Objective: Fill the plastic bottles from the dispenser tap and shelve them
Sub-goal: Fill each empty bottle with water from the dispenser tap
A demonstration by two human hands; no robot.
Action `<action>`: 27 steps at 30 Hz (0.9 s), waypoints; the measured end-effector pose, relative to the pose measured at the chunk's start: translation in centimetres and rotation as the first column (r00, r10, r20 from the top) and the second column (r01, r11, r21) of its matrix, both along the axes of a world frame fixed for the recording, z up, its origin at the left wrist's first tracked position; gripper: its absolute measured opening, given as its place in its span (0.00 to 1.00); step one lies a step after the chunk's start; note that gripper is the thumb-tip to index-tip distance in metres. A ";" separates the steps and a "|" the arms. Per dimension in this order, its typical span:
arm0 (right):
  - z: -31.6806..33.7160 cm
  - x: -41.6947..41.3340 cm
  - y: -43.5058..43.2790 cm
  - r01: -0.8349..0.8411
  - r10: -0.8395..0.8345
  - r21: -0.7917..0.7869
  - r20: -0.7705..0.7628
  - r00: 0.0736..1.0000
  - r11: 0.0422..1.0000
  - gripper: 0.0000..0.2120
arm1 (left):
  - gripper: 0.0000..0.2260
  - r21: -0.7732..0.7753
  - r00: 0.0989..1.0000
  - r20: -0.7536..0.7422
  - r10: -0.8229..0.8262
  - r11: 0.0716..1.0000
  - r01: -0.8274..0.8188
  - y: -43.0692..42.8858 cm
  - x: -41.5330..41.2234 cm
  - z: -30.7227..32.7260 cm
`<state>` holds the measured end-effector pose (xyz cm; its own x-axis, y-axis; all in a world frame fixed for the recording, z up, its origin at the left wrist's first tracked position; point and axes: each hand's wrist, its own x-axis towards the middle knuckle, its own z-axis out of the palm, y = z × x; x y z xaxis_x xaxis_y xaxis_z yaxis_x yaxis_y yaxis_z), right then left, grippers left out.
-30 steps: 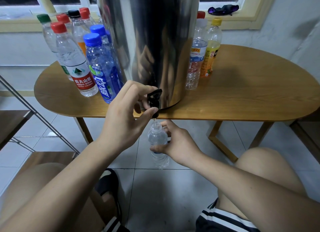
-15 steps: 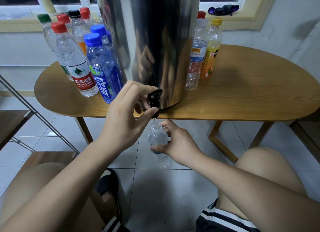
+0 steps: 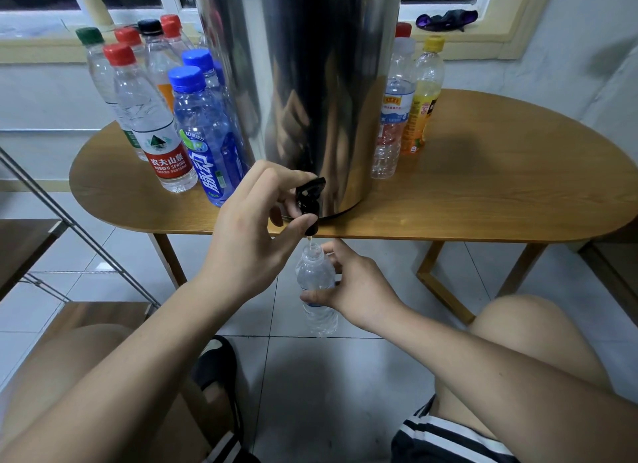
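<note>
A tall steel dispenser (image 3: 310, 93) stands on the wooden table (image 3: 483, 193), its black tap (image 3: 308, 200) over the front edge. My left hand (image 3: 255, 235) grips the tap, thumb under the spout. Below it my right hand (image 3: 352, 290) holds a small clear uncapped bottle (image 3: 316, 290) upright, mouth just under the spout, where a thin stream of water runs in. Several capped bottles (image 3: 162, 117) with red, blue, green and black caps stand left of the dispenser. Two more bottles (image 3: 407, 100), one yellow-capped, stand to its right.
A metal-framed rack with dark wooden shelves (image 3: 24, 252) is at the left. My bare knees flank the tiled floor (image 3: 328, 376), and a black sandal (image 3: 221, 369) lies below the left arm. A window sill (image 3: 483, 38) runs behind the table.
</note>
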<state>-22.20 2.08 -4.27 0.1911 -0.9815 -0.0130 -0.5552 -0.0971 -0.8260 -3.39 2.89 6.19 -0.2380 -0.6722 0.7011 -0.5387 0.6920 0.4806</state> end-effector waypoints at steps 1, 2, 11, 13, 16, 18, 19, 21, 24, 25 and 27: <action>0.0 0.0 0.0 0.001 -0.001 -0.001 0.002 1.000 1.000 0.31 | 0.22 -0.001 1.000 0.000 -0.001 1.000 0.001 0.0 0.0 0.0; 0.0 0.0 0.0 0.001 -0.001 0.001 0.002 1.000 1.000 0.31 | 0.22 -0.002 1.000 -0.001 -0.001 1.000 0.001 0.0 0.0 0.0; 0.1 0.0 0.0 -0.001 0.001 0.001 -0.009 1.000 1.000 0.31 | 0.22 0.000 1.000 0.006 0.005 1.000 -0.005 0.0 0.1 0.0; 0.1 0.0 0.0 0.001 -0.001 0.003 -0.009 1.000 1.000 0.31 | 0.22 0.000 1.000 0.007 0.009 1.000 -0.009 0.0 0.1 0.1; 0.1 0.0 -0.1 0.002 -0.002 0.008 -0.012 1.000 1.000 0.32 | 0.22 0.000 1.000 0.006 0.008 1.000 -0.008 0.0 0.0 0.0; 0.0 0.0 -0.1 0.002 -0.002 0.012 -0.007 1.000 1.000 0.32 | 0.22 -0.001 1.000 0.008 0.007 1.000 -0.007 0.0 0.0 0.0; 0.0 0.0 -0.1 0.002 -0.001 0.013 -0.006 1.000 1.000 0.32 | 0.22 -0.001 1.000 0.008 0.006 1.000 -0.006 0.0 0.0 0.0; 0.0 0.0 0.0 0.002 -0.002 0.012 -0.008 1.000 1.000 0.32 | 0.22 -0.001 1.000 0.005 0.004 1.000 -0.004 0.0 0.0 0.0; 0.0 0.1 0.0 0.004 -0.004 0.007 -0.009 1.000 1.000 0.32 | 0.21 -0.003 1.000 0.006 0.003 1.000 -0.003 0.0 0.0 0.1; 0.0 0.1 0.0 0.005 -0.004 0.005 -0.008 1.000 1.000 0.32 | 0.21 -0.003 1.000 0.007 0.004 1.000 -0.004 0.0 0.0 0.1; 0.0 0.0 0.0 0.005 -0.005 0.000 -0.006 1.000 1.000 0.32 | 0.21 -0.004 1.000 0.011 0.005 1.000 -0.005 0.1 0.0 0.1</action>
<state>-22.17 2.05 -4.31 0.1857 -0.9825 -0.0145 -0.5610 -0.0939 -0.8225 -3.37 2.95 6.30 -0.2425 -0.6704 0.7013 -0.5472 0.6914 0.4717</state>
